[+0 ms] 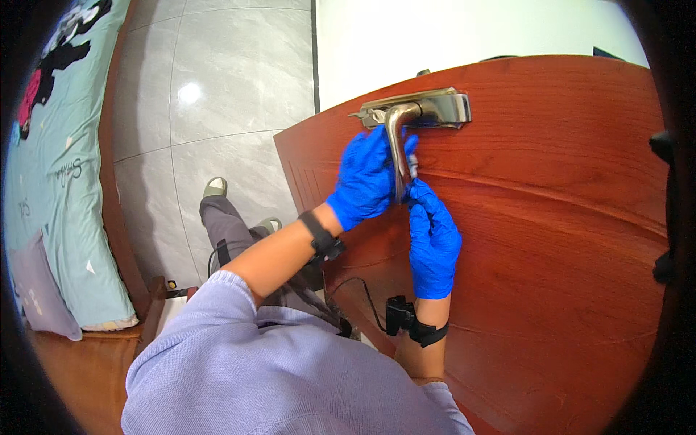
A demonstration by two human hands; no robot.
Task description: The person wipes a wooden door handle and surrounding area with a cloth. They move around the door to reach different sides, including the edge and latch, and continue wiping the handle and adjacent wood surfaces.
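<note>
A shiny metal door lever (399,152) juts from its long lock plate (443,109) on a reddish-brown wooden door (544,163). My left hand (367,176), in a blue glove, is at the lever, its fingers passing behind the bar and showing on the far side. Close to the lever's free end are the bent fingertips of my right hand (435,239), gloved in blue too. A small whitish thing (414,166) shows behind the lever between both hands; blur hides what it is. Small metal parts (375,116) stick out at the plate's left end.
To the left is a bed with a pale green sheet (70,179), dark and pink clothes (38,92) and a grey-purple pillow (43,288). Grey floor tiles (234,70) lie between bed and door. A black cable (361,283) hangs near my right wrist.
</note>
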